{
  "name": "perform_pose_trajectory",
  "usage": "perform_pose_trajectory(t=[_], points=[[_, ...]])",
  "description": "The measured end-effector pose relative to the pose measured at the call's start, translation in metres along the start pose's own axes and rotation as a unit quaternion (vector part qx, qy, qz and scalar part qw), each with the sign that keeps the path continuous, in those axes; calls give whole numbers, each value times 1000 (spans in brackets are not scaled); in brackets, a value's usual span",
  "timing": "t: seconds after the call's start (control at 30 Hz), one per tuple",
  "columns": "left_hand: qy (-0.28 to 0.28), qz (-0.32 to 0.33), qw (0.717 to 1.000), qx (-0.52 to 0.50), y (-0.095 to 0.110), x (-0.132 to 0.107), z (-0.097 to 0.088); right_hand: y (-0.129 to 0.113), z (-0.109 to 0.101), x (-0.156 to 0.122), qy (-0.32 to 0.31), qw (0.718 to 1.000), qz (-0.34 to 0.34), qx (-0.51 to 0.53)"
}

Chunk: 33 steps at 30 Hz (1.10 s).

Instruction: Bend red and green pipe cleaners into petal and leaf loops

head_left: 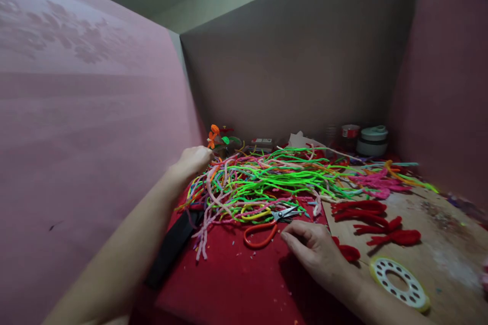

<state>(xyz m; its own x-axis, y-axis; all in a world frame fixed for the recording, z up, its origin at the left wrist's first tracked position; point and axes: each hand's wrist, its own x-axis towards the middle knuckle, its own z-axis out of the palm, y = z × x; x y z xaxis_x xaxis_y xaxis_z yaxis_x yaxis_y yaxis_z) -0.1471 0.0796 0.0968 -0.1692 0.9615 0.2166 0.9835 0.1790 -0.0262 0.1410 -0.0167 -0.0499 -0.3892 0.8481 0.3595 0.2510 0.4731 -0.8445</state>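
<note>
My left hand (196, 159) is at the far left edge of a tangled heap of fuzzy pipe cleaners (282, 177), mostly green, pink and orange. Its fingers look curled, and whatever they hold is hidden behind the hand. An orange flower (213, 134) with green leaves stands just beyond it. My right hand (310, 249) hovers at the front, thumb and fingers drawn together, with nothing visible in them. Close to its fingertips lie scissors (261, 237) with one red-orange and one yellow handle, their blades slightly apart.
Red bent pipe-cleaner pieces (396, 236) and a white-and-yellow disc with holes (400, 284) lie on the brown board (450, 244). A black strip (173, 249) crosses the red cloth (229, 284). A lidded container (372, 140) stands at the back. Pink walls (95, 162) rise on both sides.
</note>
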Motion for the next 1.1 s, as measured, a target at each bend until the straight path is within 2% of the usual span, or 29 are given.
perform_pose_trajectory(t=[0.13, 0.27, 0.3, 0.37, 0.43, 0.5, 0.53, 0.6, 0.67, 0.77, 0.8, 0.87, 0.93, 1.1], points=[[18, -27, 996, 77, -2, -23, -22, 1, 1, 0, 3, 1000, -7, -5], [56, -57, 992, 101, -13, -43, -32, 4, 2, -1, 2, 1000, -11, -7], [79, -55, 992, 77, -17, -46, -33, 4, 2, -1, 1, 1000, -10, -6], [159, -58, 986, -9, -24, -50, -34, 4, 2, -2, 0, 1000, -8, 2], [249, -75, 958, -121, -25, -57, -34, 4, 1, -2, 3, 1000, -4, 18], [286, -74, 928, -228, -18, -68, -30, 2, 0, 0, 3, 998, 14, 61], [287, -50, 918, -270, -10, -76, -25, 0, 0, 1, -4, 994, 36, 100], [211, 34, 917, -336, 12, -96, -8, -5, 0, 1, -34, 973, 100, 207], [142, 138, 918, -343, 37, -118, 16, -13, 2, -2, -64, 931, 159, 322], [74, 324, 906, -262, 68, -145, 56, -22, 8, -12, -112, 864, 182, 455], [71, 370, 900, -219, 74, -150, 67, -24, 12, -16, -128, 840, 207, 485], [61, 406, 901, -144, 83, -153, 82, -24, 18, -23, -127, 818, 242, 506], [42, 422, 902, -88, 86, -150, 88, -22, 24, -28, -124, 814, 270, 498], [-32, 433, 901, -7, 89, -139, 81, -20, 28, -28, -179, 832, 305, 427]])
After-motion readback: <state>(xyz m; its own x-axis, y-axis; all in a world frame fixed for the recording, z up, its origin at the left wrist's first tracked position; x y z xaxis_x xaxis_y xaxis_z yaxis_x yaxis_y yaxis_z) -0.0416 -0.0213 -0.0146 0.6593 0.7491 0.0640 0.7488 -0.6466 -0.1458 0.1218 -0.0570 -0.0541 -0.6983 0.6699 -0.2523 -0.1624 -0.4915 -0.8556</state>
